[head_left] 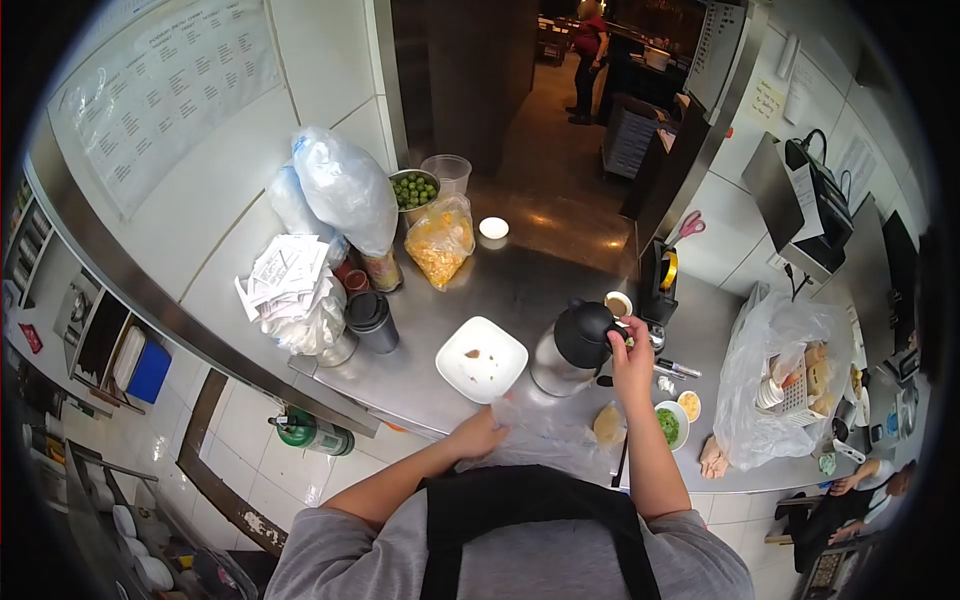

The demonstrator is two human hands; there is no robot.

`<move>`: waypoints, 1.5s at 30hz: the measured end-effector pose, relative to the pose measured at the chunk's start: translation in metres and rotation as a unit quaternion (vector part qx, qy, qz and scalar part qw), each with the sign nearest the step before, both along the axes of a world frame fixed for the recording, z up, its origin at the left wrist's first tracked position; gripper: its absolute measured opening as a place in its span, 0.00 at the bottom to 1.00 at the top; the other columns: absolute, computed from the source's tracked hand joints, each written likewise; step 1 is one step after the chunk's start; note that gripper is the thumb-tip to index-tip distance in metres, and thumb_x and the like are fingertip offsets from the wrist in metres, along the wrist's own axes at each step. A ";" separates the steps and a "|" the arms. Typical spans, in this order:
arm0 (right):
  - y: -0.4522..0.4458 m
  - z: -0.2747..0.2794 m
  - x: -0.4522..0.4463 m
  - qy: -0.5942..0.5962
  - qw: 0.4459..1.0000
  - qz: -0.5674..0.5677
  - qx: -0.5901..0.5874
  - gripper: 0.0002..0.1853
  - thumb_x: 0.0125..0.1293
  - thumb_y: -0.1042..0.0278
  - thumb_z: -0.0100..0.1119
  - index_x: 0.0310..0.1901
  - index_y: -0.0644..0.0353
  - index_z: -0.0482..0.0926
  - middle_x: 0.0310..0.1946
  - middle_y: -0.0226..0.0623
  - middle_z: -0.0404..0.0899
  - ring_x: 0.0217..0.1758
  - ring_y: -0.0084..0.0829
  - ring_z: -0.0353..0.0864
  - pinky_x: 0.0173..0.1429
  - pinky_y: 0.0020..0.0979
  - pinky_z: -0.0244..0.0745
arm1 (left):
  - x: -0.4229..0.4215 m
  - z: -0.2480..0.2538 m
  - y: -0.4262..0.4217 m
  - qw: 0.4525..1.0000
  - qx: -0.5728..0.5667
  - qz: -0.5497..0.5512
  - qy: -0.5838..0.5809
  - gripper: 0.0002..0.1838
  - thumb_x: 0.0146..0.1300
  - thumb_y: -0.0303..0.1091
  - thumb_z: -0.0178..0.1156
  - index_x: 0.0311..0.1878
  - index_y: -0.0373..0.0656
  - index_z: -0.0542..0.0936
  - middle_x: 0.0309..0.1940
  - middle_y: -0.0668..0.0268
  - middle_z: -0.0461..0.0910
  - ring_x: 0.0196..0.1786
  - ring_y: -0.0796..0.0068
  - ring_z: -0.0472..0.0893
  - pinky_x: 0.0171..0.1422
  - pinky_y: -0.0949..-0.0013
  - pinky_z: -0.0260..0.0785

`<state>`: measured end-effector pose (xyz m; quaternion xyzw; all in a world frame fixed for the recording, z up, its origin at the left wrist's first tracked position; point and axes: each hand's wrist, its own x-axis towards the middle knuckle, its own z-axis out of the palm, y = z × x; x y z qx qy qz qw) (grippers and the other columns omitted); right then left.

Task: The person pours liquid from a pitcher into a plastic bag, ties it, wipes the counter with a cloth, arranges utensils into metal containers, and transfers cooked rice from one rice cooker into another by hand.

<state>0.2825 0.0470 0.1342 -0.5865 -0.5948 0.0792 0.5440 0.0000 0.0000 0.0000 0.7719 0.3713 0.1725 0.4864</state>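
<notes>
My left hand [478,436] is closed on the edge of a clear plastic bag [545,435], which lies along the counter's front edge before me. Just above the bag is a square white dish [481,360] with a few brown scraps in it. My right hand [632,352] is raised beside the black lid and handle side of a steel thermos jug [565,350]. Its thumb and fingers are pinched together; what lies between them, a small dark or greenish bit, is unclear. Behind those fingers stands a small cup of brown contents [618,303].
Right of me are a bowl of chopped greens [671,425], a small yellow-filled cup [689,404] and a bag-covered basket [795,400]. Leftward stand a black-lidded tumbler [372,322], a bag of orange food [441,240] and a pot of green fruit [413,188]. Other people are farther off.
</notes>
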 end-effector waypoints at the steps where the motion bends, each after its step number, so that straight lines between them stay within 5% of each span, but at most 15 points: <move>1: 0.001 0.007 -0.001 0.052 0.997 0.010 -0.050 0.15 0.67 0.60 0.61 0.48 0.59 0.72 0.27 0.35 0.77 0.23 0.23 0.76 0.27 0.24 0.72 | -0.005 0.001 0.002 0.999 0.010 0.044 -0.015 0.37 0.62 0.36 0.57 0.72 0.40 0.55 0.71 0.46 0.55 0.73 0.50 0.55 0.76 0.62 0.49; 7: 0.031 0.031 0.027 0.211 0.933 0.062 -0.284 0.16 0.68 0.56 0.58 0.36 0.62 0.68 0.19 0.30 0.72 0.21 0.23 0.74 0.12 0.25 0.58 | -0.028 0.005 0.025 0.984 0.033 0.172 0.006 0.34 0.60 0.35 0.57 0.69 0.39 0.60 0.67 0.43 0.60 0.66 0.48 0.66 0.70 0.60 0.59; 9: 0.042 0.034 0.026 0.087 0.970 0.049 -0.220 0.16 0.68 0.55 0.58 0.36 0.62 0.71 0.21 0.35 0.74 0.22 0.30 0.77 0.18 0.29 0.67 | -0.036 0.013 0.022 0.981 -0.010 0.190 -0.021 0.34 0.60 0.35 0.57 0.69 0.40 0.61 0.59 0.43 0.70 0.61 0.49 0.72 0.66 0.60 0.63; 10: 0.046 0.042 0.025 -0.093 0.985 0.014 -0.144 0.15 0.66 0.55 0.60 0.37 0.62 0.75 0.27 0.41 0.77 0.29 0.41 0.80 0.33 0.35 0.76 | -0.038 0.022 0.021 0.981 -0.037 0.188 0.009 0.33 0.60 0.36 0.57 0.68 0.40 0.62 0.51 0.45 0.77 0.55 0.50 0.77 0.62 0.61 0.66; 14: 0.045 0.084 -0.013 -0.244 0.953 -0.027 -0.177 0.14 0.63 0.57 0.61 0.40 0.61 0.78 0.35 0.42 0.78 0.42 0.46 0.80 0.49 0.37 0.74 | -0.037 0.059 0.017 0.986 -0.100 0.115 0.063 0.33 0.60 0.37 0.58 0.68 0.40 0.63 0.47 0.46 0.79 0.51 0.50 0.79 0.59 0.62 0.69; 17: 0.026 0.099 -0.036 -0.360 0.921 0.014 -0.148 0.12 0.59 0.62 0.65 0.40 0.59 0.79 0.40 0.38 0.77 0.49 0.43 0.78 0.51 0.37 0.73 | -0.033 0.085 0.004 0.987 -0.124 0.092 0.052 0.33 0.61 0.39 0.58 0.68 0.40 0.63 0.54 0.50 0.77 0.56 0.57 0.77 0.60 0.65 0.68; 19: 0.030 0.096 -0.032 -0.370 0.899 0.192 -0.134 0.13 0.55 0.67 0.67 0.42 0.59 0.79 0.46 0.40 0.76 0.50 0.45 0.76 0.53 0.37 0.73 | -0.036 0.094 -0.003 0.988 -0.085 0.064 -0.110 0.35 0.62 0.37 0.60 0.71 0.43 0.61 0.62 0.60 0.70 0.61 0.70 0.70 0.66 0.66 0.62; 25: 0.020 0.096 -0.016 -0.225 0.958 0.171 -0.053 0.13 0.55 0.72 0.66 0.42 0.59 0.76 0.46 0.40 0.73 0.49 0.48 0.76 0.49 0.40 0.74 | -0.063 0.135 -0.012 0.941 -0.221 -0.105 -0.234 0.45 0.66 0.56 0.52 0.76 0.40 0.45 0.73 0.61 0.56 0.72 0.65 0.60 0.74 0.60 0.50; 27: 0.019 0.088 -0.016 -0.221 0.962 0.155 -0.032 0.15 0.56 0.74 0.65 0.45 0.60 0.75 0.48 0.41 0.72 0.50 0.47 0.76 0.49 0.41 0.74 | -0.066 0.151 -0.015 0.816 -0.480 -0.040 -0.319 0.49 0.64 0.66 0.47 0.76 0.40 0.44 0.74 0.59 0.51 0.72 0.63 0.59 0.73 0.58 0.52; 30: 0.015 0.092 -0.022 -0.247 0.952 0.177 -0.043 0.18 0.56 0.75 0.64 0.49 0.61 0.74 0.46 0.42 0.73 0.51 0.46 0.75 0.54 0.39 0.72 | -0.071 0.151 -0.012 0.786 -0.480 -0.086 -0.380 0.51 0.62 0.70 0.47 0.76 0.40 0.47 0.76 0.58 0.47 0.72 0.62 0.60 0.72 0.56 0.55; 33: 0.016 0.101 -0.021 -0.277 0.939 0.199 -0.049 0.20 0.56 0.77 0.62 0.52 0.61 0.74 0.46 0.43 0.74 0.52 0.46 0.75 0.57 0.39 0.70 | -0.073 0.151 -0.008 0.835 -0.432 -0.072 -0.333 0.52 0.59 0.73 0.48 0.75 0.41 0.51 0.76 0.59 0.47 0.71 0.60 0.61 0.71 0.56 0.56; 34: 0.015 0.102 -0.018 -0.311 0.924 0.217 -0.046 0.19 0.56 0.77 0.62 0.51 0.62 0.74 0.47 0.43 0.74 0.53 0.47 0.75 0.57 0.39 0.70 | -0.075 0.147 -0.006 0.832 -0.446 -0.051 -0.324 0.38 0.68 0.59 0.41 0.73 0.42 0.57 0.76 0.63 0.48 0.69 0.66 0.65 0.63 0.60 0.66; 41: 0.000 0.097 -0.011 -0.177 0.978 0.110 0.022 0.17 0.57 0.78 0.61 0.49 0.63 0.73 0.45 0.45 0.73 0.51 0.48 0.74 0.54 0.38 0.72 | -0.105 0.143 0.002 0.770 -0.467 -0.036 -0.433 0.36 0.69 0.54 0.43 0.73 0.41 0.56 0.71 0.64 0.60 0.60 0.68 0.73 0.58 0.65 0.70; 44: -0.002 0.083 -0.009 -0.137 0.986 0.093 -0.017 0.15 0.58 0.77 0.63 0.47 0.64 0.73 0.46 0.45 0.72 0.47 0.45 0.77 0.49 0.36 0.76 | -0.112 0.166 0.008 0.780 -0.480 0.096 -0.390 0.41 0.59 0.43 0.64 0.71 0.36 0.59 0.41 0.67 0.78 0.44 0.73 0.81 0.49 0.69 0.75; 45: -0.005 0.079 -0.009 -0.097 0.992 0.076 -0.034 0.15 0.59 0.76 0.64 0.47 0.64 0.72 0.46 0.45 0.72 0.46 0.44 0.78 0.47 0.35 0.78 | -0.115 0.164 0.012 0.782 -0.482 0.091 -0.385 0.41 0.59 0.43 0.64 0.71 0.36 0.59 0.41 0.67 0.78 0.44 0.73 0.81 0.49 0.69 0.75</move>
